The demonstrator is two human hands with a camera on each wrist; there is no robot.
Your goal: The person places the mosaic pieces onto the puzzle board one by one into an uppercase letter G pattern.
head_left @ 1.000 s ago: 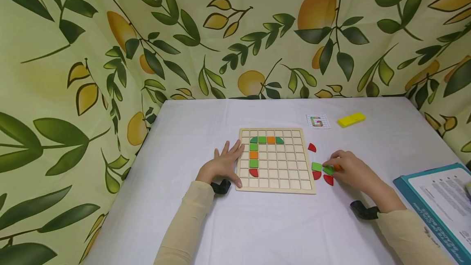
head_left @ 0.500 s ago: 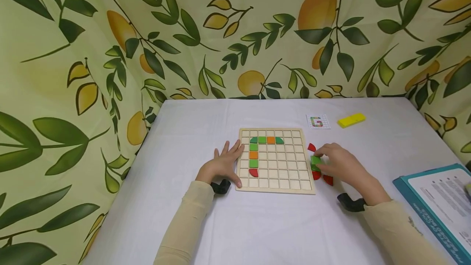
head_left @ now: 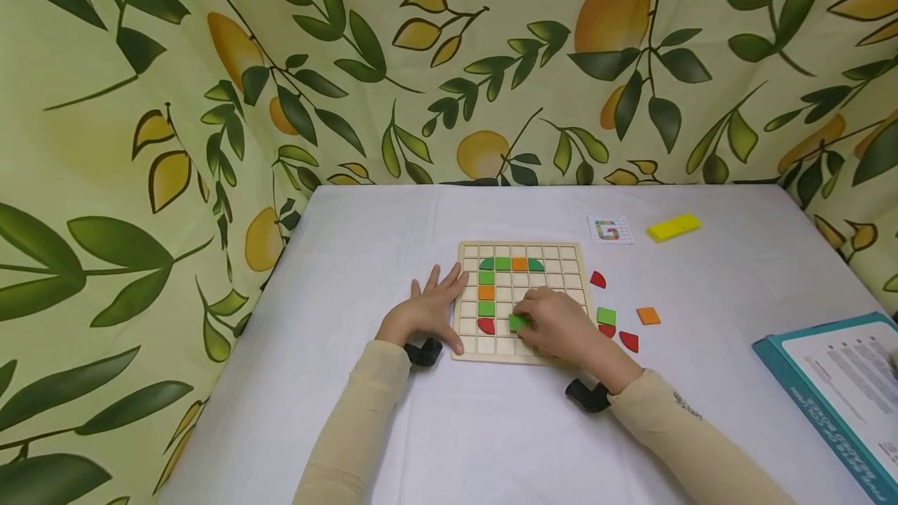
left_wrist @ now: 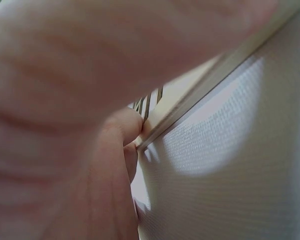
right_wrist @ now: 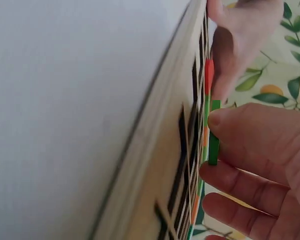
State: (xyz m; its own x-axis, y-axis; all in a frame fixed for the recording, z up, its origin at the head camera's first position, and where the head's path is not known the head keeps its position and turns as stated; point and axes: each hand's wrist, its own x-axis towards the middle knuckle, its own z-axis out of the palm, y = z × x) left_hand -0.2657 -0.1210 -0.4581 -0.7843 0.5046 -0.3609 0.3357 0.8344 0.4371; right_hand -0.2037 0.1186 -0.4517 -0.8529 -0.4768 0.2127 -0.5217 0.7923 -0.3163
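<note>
A green square tile [head_left: 517, 323] is pinched between the thumb and fingers of my right hand [head_left: 561, 327], low over the wooden grid board [head_left: 554, 281]. In the right wrist view the tile [right_wrist: 214, 145] stands edge-on, close over the grid. My left hand [head_left: 424, 313] rests with spread fingers at the board's left edge, thumb near the lower corner. On the board, green and orange squares with dark green quarter-circles form a top row and a left column. A red quarter-circle [head_left: 486, 326] ends that column, left of the held tile.
Right of the board lie red quarter-circles [head_left: 598, 280], a green square [head_left: 606, 316] and an orange square [head_left: 648, 316]. Behind them are a small pattern card [head_left: 610, 230] and a yellow block [head_left: 673, 228]. A teal-edged box [head_left: 807, 396] stands at the right table edge.
My right hand has picked up a green tile from the loose pieces and carried it left over the board. The orange square now shows uncovered. My left hand stays at the board's edge.
</note>
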